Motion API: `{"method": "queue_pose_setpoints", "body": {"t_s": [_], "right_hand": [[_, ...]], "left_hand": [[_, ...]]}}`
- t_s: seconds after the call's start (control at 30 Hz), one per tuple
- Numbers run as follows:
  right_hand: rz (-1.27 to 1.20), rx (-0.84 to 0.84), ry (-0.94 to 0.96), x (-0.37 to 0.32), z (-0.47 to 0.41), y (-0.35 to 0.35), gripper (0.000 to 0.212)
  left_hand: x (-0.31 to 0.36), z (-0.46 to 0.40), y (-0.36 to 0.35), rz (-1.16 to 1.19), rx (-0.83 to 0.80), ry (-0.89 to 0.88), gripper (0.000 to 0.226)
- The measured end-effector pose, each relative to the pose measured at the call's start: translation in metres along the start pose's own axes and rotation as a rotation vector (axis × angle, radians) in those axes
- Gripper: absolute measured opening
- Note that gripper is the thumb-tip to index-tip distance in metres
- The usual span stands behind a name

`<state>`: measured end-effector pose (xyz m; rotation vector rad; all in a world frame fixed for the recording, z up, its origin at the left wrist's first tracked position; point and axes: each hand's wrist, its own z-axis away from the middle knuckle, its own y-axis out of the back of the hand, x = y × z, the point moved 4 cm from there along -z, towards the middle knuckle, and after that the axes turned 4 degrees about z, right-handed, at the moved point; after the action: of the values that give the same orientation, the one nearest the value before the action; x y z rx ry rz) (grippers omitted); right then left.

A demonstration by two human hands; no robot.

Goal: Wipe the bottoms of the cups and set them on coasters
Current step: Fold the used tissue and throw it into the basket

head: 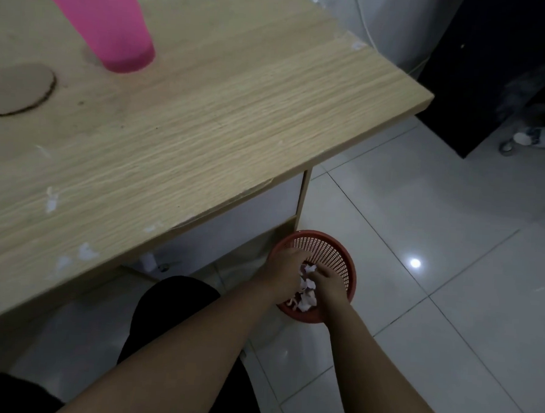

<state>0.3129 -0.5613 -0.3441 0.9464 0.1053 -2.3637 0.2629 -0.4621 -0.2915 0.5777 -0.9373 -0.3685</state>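
Down on the floor, both my left hand (288, 264) and right hand (325, 280) are in the red basket (341, 254), fingers curled round crumpled tissue (308, 290) — pink cup (116, 30) sits up on the bench (237, 125) beside a coaster (15, 88). Reaching back up blind, I could easily knock that tall cup over.

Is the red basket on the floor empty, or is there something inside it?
Not empty. The red basket holds crumpled white paper, and both hands, left hand and right hand, reach into it.
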Motion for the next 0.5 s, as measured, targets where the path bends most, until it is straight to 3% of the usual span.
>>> {"method": "queue_pose_setpoints", "body": {"t_s": [0.23, 0.5], "right_hand": [[0.519, 0.037, 0.430, -0.054, 0.055, 0.012, 0.036], [0.706, 0.077, 0.678, -0.102, 0.138, 0.022, 0.038]], "left_hand": [[0.024, 0.027, 0.028, -0.064, 0.058, -0.115, 0.054], [0.053, 0.094, 0.080, -0.147, 0.116, -0.243, 0.064]]}}
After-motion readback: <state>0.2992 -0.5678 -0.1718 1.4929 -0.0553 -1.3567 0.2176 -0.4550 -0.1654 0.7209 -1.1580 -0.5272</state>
